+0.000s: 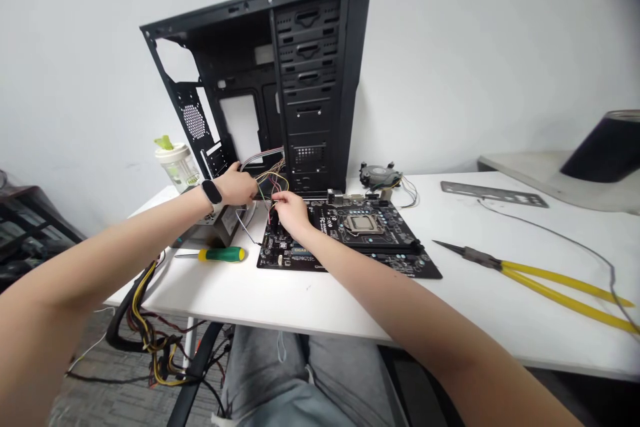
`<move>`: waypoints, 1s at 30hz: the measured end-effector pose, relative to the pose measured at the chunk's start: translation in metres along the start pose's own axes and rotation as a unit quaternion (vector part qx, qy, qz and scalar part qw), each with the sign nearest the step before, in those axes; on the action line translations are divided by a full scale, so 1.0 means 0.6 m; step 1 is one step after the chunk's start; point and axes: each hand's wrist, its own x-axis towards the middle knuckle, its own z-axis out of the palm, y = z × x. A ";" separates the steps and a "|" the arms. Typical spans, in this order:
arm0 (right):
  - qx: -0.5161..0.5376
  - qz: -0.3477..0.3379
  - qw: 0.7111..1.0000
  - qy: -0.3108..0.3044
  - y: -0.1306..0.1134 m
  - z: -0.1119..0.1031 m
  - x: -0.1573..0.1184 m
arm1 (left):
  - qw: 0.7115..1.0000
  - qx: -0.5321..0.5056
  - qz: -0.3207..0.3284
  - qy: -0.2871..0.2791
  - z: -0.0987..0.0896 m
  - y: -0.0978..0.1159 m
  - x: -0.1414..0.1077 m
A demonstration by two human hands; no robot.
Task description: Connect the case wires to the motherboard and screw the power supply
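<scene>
Right hand (294,209): thumb and forefinger pinched together on a small black wire connector (273,215), held at the left edge of the motherboard (373,240). Left hand (235,187): raised just above the board's far left corner, beside a bundle of thin coloured wires (270,177) running from the connector area towards a grey ribbon cable (263,156); the back of the hand hides the fingers, so whether it clamps the wires cannot be told. Work in hand: fitting or handling leads at the board's edge. The board lies flat on a white table (320,300), in front of an open black PC case (305,80). Count: one case, one board, one power supply (223,223) under the left hand, one green-and-yellow-handled screwdriver (220,254), one pair of yellow-handled long-nose pliers (550,283), one metal I/O shield (493,194), one CPU cooler (375,175), one lidded bottle (176,167), and one loose cable bundle (145,327) hanging below the table edge.
</scene>
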 end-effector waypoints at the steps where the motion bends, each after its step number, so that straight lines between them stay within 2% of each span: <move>1: 0.000 0.000 1.000 0.001 0.001 0.001 0.001 | 1.000 0.018 -0.001 0.018 -0.001 -0.003 -0.005; 5: 0.002 -0.002 1.000 -0.001 0.004 0.002 0.003 | 0.993 0.080 -0.005 0.086 -0.011 -0.013 -0.023; 12: 0.006 0.000 1.000 -0.003 0.002 -0.001 0.000 | 0.982 0.150 0.004 0.112 -0.025 -0.037 -0.056; 19: 0.014 -0.007 1.000 -0.004 0.007 0.002 0.003 | 0.971 0.218 -0.038 0.090 0.001 -0.068 -0.086; 23: 0.009 -0.007 1.000 -0.002 0.004 0.001 0.002 | 0.972 0.223 -0.011 0.075 0.009 -0.077 -0.085; 27: 0.005 -0.008 1.000 -0.005 0.003 0.000 0.001 | 0.980 0.191 0.022 0.056 0.005 -0.101 -0.091; 30: 0.005 -0.008 1.000 -0.005 0.007 0.001 0.002 | 0.986 0.156 0.020 0.053 -0.002 -0.119 -0.106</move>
